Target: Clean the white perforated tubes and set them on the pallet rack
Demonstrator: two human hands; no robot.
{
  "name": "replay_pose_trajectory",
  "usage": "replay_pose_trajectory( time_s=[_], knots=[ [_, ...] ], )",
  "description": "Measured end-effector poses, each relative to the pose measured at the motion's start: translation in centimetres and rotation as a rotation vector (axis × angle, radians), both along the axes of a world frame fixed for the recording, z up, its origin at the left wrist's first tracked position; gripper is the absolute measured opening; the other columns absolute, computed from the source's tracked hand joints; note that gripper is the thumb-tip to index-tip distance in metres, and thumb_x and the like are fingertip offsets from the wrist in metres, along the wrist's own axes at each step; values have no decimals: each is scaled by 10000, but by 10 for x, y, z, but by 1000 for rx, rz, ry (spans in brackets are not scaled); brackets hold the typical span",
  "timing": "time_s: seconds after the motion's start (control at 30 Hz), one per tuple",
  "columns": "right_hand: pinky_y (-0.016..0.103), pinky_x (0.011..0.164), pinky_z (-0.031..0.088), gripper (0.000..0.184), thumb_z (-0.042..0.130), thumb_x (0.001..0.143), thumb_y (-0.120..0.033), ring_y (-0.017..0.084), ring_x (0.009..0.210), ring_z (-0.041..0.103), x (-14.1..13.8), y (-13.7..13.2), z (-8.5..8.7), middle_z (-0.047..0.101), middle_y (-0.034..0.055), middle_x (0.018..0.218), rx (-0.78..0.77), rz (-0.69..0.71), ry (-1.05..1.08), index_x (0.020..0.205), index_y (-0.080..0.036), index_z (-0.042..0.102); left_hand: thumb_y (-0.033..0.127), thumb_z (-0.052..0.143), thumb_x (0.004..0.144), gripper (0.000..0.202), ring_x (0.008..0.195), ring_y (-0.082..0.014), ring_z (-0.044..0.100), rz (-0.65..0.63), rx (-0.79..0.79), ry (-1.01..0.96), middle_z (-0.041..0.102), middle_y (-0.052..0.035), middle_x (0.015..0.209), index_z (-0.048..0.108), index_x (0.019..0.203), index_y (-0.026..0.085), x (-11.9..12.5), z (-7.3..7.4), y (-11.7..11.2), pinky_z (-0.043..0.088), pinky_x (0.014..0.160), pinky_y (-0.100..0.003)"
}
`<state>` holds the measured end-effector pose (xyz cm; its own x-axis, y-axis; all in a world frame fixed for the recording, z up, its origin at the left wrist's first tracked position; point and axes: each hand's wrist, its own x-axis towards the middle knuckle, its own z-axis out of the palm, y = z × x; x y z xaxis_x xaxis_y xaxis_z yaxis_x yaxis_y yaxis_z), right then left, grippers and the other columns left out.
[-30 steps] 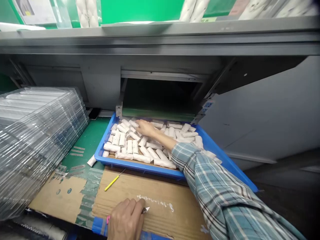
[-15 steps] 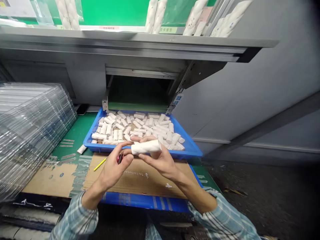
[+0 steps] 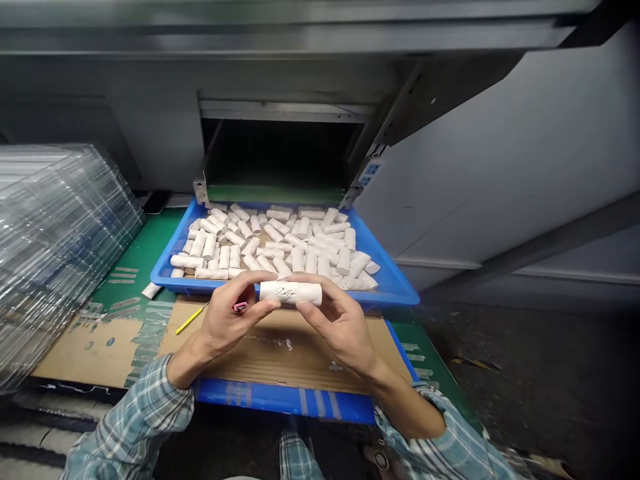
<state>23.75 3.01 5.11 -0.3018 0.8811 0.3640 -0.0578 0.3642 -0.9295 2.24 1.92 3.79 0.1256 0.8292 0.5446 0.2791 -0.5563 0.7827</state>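
Holding one white tube [image 3: 291,292] level above the bench [image 3: 135,257], before the blue tray [image 3: 395,283], your left hand [image 3: 227,323] and right hand [image 3: 343,327] each close a grip on an end: seemingly light, stiff paper, crushable midway.

Teal-grey plaid sleeves [image 3: 135,420], perhaps flannel, end above the bare left hand [image 3: 227,320] and right hand [image 3: 340,327].
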Motion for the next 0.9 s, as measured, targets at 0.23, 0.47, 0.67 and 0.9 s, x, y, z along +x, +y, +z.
replay_pose_trajectory(
  time_s=[0.23,0.47,0.67,0.9],
  knots=[
    [387,918,651,319,754,984,-497,251,1012,760,-3,-3,5,757,76,1212,-51,16,16,1207,-272,712,452,704,1023,342,739,-135,647,-6,29,38,755,-75,1027,714,1234,183,0,0,1,525,640,-231],
    [279,507,574,306,624,1052,-543,118,576,632,-12,-2,-7,719,36,1063,-127,-48,133,975,-251,668,293,713,1031,272,827,-148,711,-107,211,121,781,-86,1120,673,1282,195,4,-2,-1,586,743,-258],
    [344,637,666,328,689,1014,-564,180,707,742,-8,0,-12,757,61,1102,-126,25,100,1128,-257,686,351,697,1040,306,763,-139,700,-11,117,178,778,-70,1059,661,1293,184,3,3,-4,581,716,-247],
    [374,711,709,289,774,986,-461,216,759,804,-6,-6,-8,811,68,1030,-156,22,105,1167,-244,712,375,606,1076,230,949,-232,747,503,-149,737,761,-63,1181,675,1248,239,-57,2,-64,525,698,-293]
  ],
)
